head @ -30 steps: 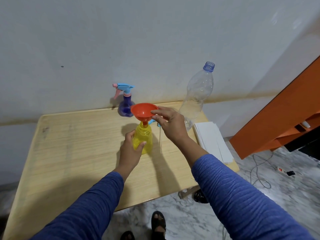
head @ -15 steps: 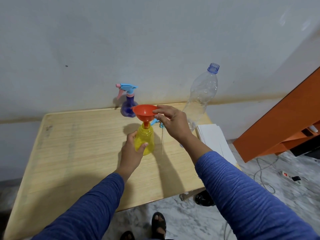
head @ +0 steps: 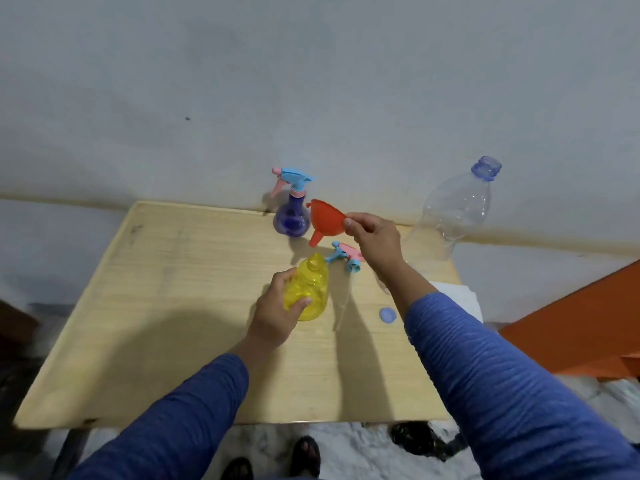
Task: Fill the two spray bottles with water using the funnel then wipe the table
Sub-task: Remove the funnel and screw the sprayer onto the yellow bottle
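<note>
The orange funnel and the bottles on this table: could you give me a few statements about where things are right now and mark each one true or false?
1. The orange funnel sits in the neck of the yellow bottle. False: the right hand holds it in the air, tilted, clear of the bottle.
2. The left hand grips the yellow bottle. True.
3. The purple spray bottle has its spray head on. True.
4. The big clear bottle is capped. False: its mouth is open, and a blue cap lies on the table.
5. A loose spray head lies on the table. True.
</note>
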Motion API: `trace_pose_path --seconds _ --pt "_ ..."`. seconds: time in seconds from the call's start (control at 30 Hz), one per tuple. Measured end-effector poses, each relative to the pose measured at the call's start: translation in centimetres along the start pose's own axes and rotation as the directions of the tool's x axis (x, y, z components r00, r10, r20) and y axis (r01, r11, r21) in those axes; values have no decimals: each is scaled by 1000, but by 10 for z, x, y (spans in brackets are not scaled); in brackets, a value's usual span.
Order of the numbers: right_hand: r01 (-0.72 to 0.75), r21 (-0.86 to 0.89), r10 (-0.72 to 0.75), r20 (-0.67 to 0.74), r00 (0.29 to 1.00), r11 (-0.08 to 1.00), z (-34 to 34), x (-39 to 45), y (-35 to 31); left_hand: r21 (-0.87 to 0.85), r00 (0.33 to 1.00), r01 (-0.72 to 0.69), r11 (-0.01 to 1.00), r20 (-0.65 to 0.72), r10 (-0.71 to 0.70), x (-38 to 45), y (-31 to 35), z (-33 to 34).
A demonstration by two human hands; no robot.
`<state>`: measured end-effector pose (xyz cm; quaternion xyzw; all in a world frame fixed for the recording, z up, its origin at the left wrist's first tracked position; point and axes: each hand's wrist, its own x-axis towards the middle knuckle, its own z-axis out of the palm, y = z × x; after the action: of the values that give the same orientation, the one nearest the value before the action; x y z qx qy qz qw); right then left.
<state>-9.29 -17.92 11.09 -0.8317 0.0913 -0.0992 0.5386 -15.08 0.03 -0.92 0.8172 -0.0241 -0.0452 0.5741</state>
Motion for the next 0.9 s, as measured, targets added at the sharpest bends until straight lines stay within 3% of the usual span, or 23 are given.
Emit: trace_pose_path --seconds 0.23,0.6,0.67,0.77,0.9 --pt "-92 -102 107 148 983 991 22 33 48 54 999 -44 998 -14 45 -1 7 -2" --pt "49 -335 77 352 933 941 30 40 77 31 999 20 999 -30 -19 -4 15 -2" --pt "44 -348 54 267 962 937 26 35 80 25 1000 16 1000 -22 -15 -4 15 -2" --pt "-93 -347 101 5 995 933 20 19 89 19 1000 25 1000 -16 -25 -3 15 -1" --pt "-253 -361 250 -56 967 898 22 7 106 11 999 26 1000 -19 -26 -2 12 0"
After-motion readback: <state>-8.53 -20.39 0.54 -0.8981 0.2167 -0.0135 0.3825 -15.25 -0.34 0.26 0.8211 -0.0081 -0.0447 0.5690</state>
